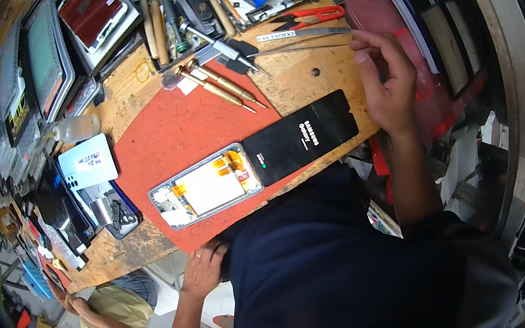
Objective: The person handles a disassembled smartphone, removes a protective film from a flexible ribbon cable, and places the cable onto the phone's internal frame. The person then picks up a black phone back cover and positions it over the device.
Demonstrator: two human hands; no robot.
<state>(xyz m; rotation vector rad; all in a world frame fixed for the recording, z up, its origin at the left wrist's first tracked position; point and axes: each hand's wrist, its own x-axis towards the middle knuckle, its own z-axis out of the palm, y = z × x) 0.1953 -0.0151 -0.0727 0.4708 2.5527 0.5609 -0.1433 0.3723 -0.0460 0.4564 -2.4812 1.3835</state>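
An opened phone body (209, 188) lies on a red mat (169, 123), its bright battery and orange ribbon cables exposed. Against its right end lies a lit black phone screen (302, 138) with white lettering. Beyond the screen, my right hand (388, 76) is raised with thumb and forefinger pinched at the right end of a slim metal tool (306, 44). A flat metal pry tool (318, 31) with a label lies alongside. My left hand (203, 269) rests below the table's front edge, fingers loosely stretched against my dark clothing, holding nothing visible.
Two brass screwdrivers (224, 85) and a silver screwdriver (226, 51) lie beyond the phone. Red-handled scissors (316, 17) sit near the far edge. At left are a white phone back cover (88, 162) and a bottle (76, 128). Another person (111, 326) sits lower left.
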